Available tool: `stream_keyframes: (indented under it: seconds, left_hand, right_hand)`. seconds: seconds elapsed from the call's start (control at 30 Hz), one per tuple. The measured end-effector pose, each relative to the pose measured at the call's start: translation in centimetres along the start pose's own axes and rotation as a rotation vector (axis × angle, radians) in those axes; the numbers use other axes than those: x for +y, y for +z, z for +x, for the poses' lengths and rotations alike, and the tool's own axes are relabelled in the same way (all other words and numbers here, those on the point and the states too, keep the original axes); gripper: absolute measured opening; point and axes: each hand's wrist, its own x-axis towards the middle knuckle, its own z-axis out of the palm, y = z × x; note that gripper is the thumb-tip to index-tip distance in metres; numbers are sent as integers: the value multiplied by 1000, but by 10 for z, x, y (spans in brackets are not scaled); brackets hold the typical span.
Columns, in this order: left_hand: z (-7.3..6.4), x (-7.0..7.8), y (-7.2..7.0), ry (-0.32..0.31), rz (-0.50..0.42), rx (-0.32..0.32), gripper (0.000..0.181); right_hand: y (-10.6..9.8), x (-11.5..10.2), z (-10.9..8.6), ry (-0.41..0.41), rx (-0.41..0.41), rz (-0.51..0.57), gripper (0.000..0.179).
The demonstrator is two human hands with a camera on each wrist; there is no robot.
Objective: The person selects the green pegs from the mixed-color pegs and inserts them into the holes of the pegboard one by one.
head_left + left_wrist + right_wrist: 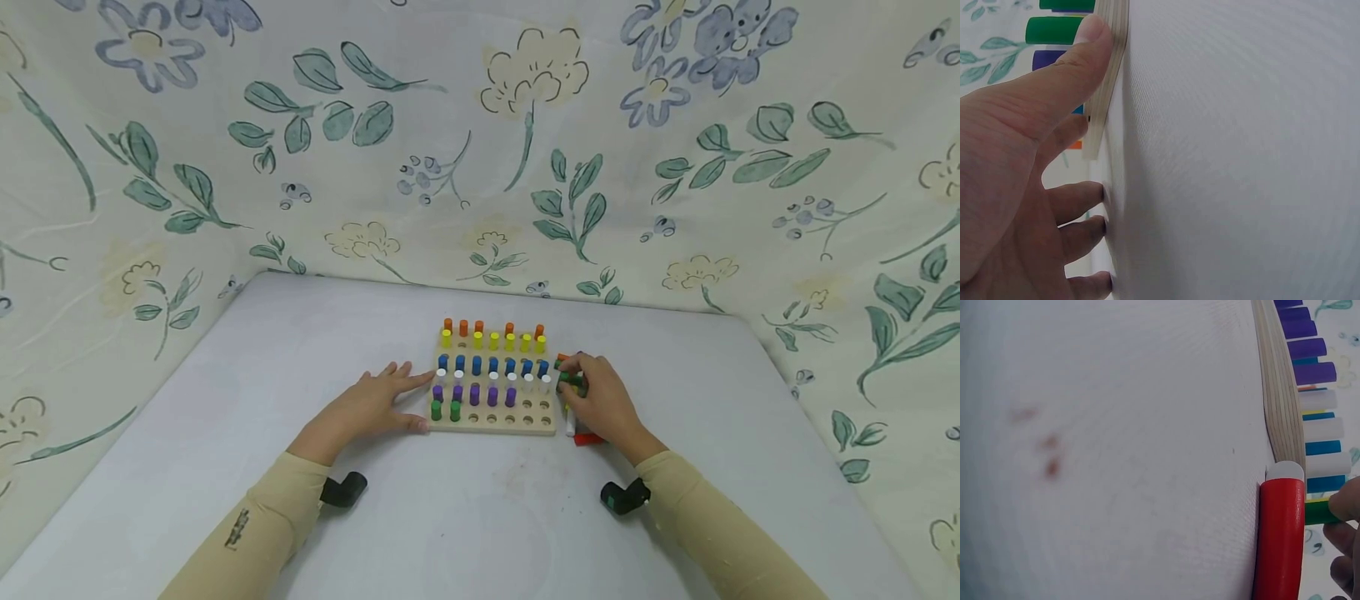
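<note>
A wooden pegboard [491, 429] stands on the table with rows of orange, yellow, blue, white, purple and green pegs. Two green pegs [446, 411] fill the left end of its front row; the holes to their right are bare. My left hand [375, 406] rests at the board's left edge with fingers spread, its thumb [1088, 59] touching the edge beside a green peg. Beyond the right edge, my right hand [603, 404] pinches a green peg [1320, 513] between thumb and finger, above several loose pegs. The hand partly hides that pile.
Right of the board, a white peg [571, 423] and a red peg [588, 439] lie on the white table [480, 517]. Floral cloth [450, 167] hangs behind and at both sides. A black wrist camera [625, 497] sits beneath the right forearm.
</note>
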Motion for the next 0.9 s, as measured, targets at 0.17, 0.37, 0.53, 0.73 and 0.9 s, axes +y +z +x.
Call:
stream_keyframes:
  seconds: [0.17, 0.37, 0.53, 0.73, 0.9]
  left_hand:
    - [1, -2, 0, 0, 0, 0, 88]
    - [1, -2, 0, 9, 1, 1, 88]
    - [1, -2, 0, 13, -1, 2, 87]
    - [1, -1, 0, 1, -5, -3, 88]
    - [0, -1, -1, -6, -6, -6, 88]
  right_hand:
    - [-1, -1, -1, -17, 11, 17, 24]
    - [0, -1, -2, -54, 15, 32, 24]
    - [0, 0, -2, -67, 18, 45, 24]
    - [1, 0, -1, -31, -3, 58, 24]
    - [1, -2, -2, -51, -7, 86, 23]
